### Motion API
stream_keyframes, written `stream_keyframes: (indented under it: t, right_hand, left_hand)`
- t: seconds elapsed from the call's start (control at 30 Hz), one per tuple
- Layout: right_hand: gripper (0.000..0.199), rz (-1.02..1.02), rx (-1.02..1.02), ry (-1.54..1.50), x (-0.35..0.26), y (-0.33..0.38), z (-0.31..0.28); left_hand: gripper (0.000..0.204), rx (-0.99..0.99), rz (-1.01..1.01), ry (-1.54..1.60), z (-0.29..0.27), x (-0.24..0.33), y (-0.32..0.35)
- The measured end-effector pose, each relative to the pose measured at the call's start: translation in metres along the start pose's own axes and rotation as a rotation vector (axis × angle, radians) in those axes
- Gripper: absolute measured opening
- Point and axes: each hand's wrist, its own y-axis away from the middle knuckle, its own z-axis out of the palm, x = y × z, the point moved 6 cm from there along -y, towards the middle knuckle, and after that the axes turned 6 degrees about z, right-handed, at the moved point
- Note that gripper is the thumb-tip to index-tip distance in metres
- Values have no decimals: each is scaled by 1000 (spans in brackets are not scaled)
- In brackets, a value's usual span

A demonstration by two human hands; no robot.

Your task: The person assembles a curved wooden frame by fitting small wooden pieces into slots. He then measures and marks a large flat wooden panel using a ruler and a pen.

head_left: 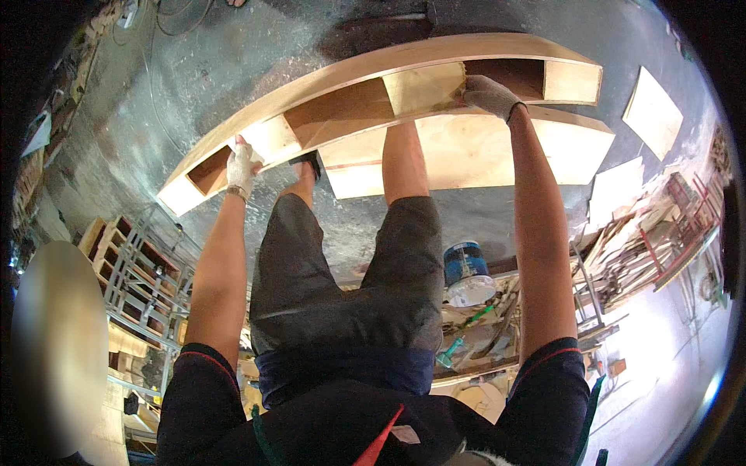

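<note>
Across the far part of the view stretches a long, narrow wooden box frame point(326, 92), split by dividers into several compartments. My left hand point(240, 168), in a pale work glove, grips its near edge toward the left end, thumb and fingers around the board. Further right, my right hand point(491, 96), in a greyer glove, is closed over the near edge by a compartment; part of its fingers is hidden inside. Just below the frame lies a second pale wooden box or panel point(474, 155) on the floor, partly behind my leg.
Loose plywood sheets point(654, 114) lie on the dark floor point(287, 27) at the right. Behind me are a blue-and-white bucket point(465, 268), a green tool point(449, 354) and piled wood scraps point(614, 233). A metal rack point(140, 272) stands at the left; cables run over the floor at upper left.
</note>
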Motion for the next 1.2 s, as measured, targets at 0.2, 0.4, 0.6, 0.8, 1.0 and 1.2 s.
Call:
stream_keyframes:
  t: [0.2,0.4,0.6,0.8,1.0,1.2]
  right_hand:
    - [27,-91,-33,-53,-3,-8,0]
    - [29,-114,27,-37,-6,0,-1]
    - [38,-41,-42,79,-14,1,-5]
    - [43,118,24,233,-17,9,-12]
    - [45,131,25,292,-24,10,-14]
    - [46,148,32,332,-17,7,-11]
  left_hand:
    - [75,64,11,-14,-1,6,0]
    - [64,19,7,21,-1,4,2]
    - [56,-14,32,46,-4,-1,-7]
    - [58,-84,17,-41,-6,0,-9]
    - [61,-9,-39,-79,-9,-3,-10]
    - [59,-5,-19,-66,-11,-3,-10]
